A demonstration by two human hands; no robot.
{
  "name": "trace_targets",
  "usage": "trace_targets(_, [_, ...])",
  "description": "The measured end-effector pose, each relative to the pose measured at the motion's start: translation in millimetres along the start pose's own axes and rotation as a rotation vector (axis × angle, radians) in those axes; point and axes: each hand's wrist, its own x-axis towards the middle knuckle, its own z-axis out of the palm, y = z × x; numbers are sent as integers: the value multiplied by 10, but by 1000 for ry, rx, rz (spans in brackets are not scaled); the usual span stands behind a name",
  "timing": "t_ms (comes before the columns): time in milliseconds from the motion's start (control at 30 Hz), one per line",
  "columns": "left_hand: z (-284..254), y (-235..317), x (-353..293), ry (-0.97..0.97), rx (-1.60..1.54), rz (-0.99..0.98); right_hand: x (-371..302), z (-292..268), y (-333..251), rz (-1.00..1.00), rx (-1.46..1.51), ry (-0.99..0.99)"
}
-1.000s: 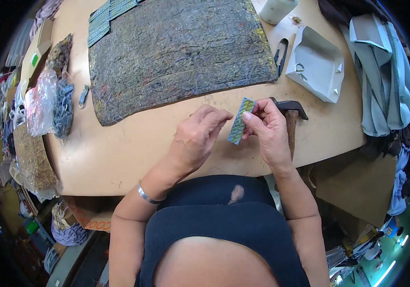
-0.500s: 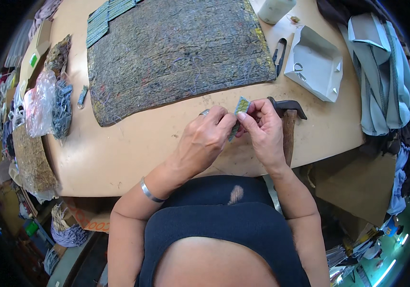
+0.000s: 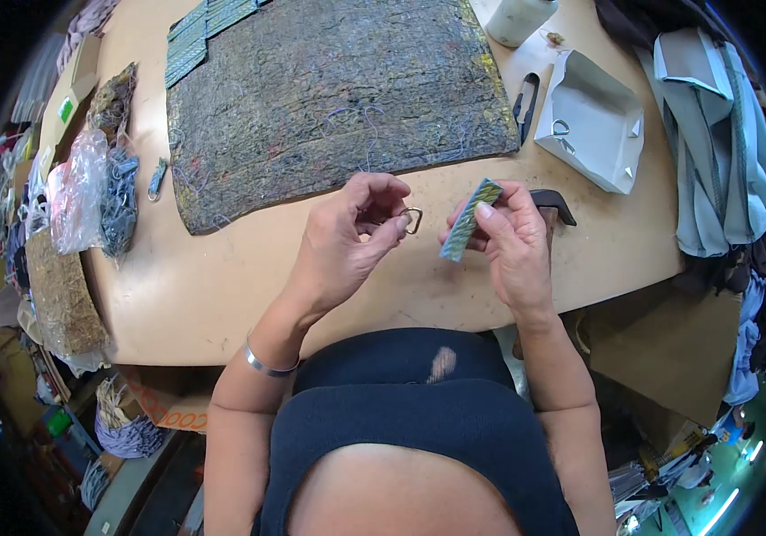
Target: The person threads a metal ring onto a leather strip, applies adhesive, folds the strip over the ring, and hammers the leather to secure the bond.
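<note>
We see the left hand (image 3: pixel 347 241) pinching a small triangular metal ring (image 3: pixel 412 220) between thumb and fingertips, raised just above the tan wooden table (image 3: pixel 222 286). Beside it, slightly apart, the right hand (image 3: pixel 512 246) grips a short strip of green-and-yellow woven fabric (image 3: pixel 469 219), tilted with its upper end away from us. Beyond both hands lies a large dark grey woven mat (image 3: pixel 329 98), and to the right sits a folded white paper tray (image 3: pixel 593 121).

A blue-green woven strip (image 3: pixel 466 220), a dark grey mottled mat (image 3: pixel 329 89), a white tray (image 3: pixel 590 121).
</note>
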Motion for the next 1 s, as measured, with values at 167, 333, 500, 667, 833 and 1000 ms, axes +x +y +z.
trace_targets(167, [9, 51, -38, -51, -83, -7, -30, 33, -8, 89, -10, -71])
trace_targets(333, [125, 103, -62, -24, 455, 444, -7, 69, 39, -53, -143, 3])
trace_targets(500, [207, 108, -92, -47, 716, 552, -15, 98, 58, -92, -243, 24])
trace_targets(667, [223, 82, -59, -13, 768, 554, -25, 108, 93, -196, -366, 33])
trace_targets(833, [244, 73, -27, 16, 753, 516, -48, 105, 161, -332, -460, 66])
trace_targets(1000, [260, 79, -5, 35, 814, 563, -43, 120, 151, -360, -481, 89])
